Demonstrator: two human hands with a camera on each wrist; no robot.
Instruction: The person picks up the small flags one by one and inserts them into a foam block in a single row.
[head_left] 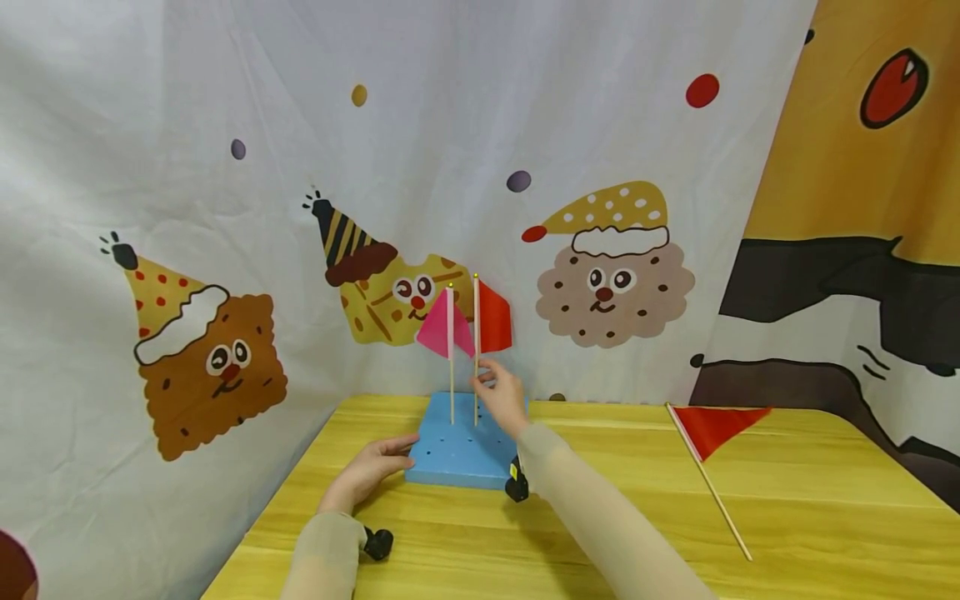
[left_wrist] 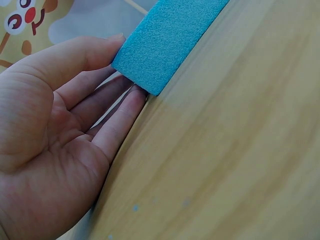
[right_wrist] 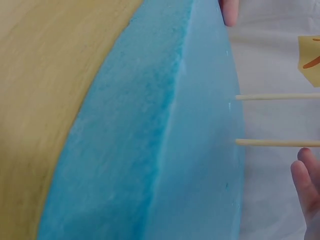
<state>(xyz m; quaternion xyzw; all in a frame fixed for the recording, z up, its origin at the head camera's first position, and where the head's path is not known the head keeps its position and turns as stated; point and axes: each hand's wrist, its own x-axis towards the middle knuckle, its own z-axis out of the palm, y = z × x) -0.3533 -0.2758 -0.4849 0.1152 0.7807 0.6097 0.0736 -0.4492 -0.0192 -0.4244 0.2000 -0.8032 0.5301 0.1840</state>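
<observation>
A blue foam board [head_left: 461,462] with small holes lies on the table. Two little flags stand upright in it: a pink flag [head_left: 433,329] and, to its right, a red flag [head_left: 495,321]. My left hand [head_left: 371,471] rests against the board's left side; in the left wrist view its extended fingers [left_wrist: 117,117] touch the end of the foam. My right hand [head_left: 504,398] is at the red flag's stick, below the cloth. The right wrist view shows its fingertips [right_wrist: 300,172] loosely bent, just beside the nearer stick [right_wrist: 280,143], around which they are not closed.
Another red flag [head_left: 716,429] on a wooden stick lies on the table's right side. Behind the wooden table [head_left: 600,492] hangs a pale curtain [head_left: 450,125] with cartoon snack figures. A small black device [head_left: 378,544] sits at the left wrist.
</observation>
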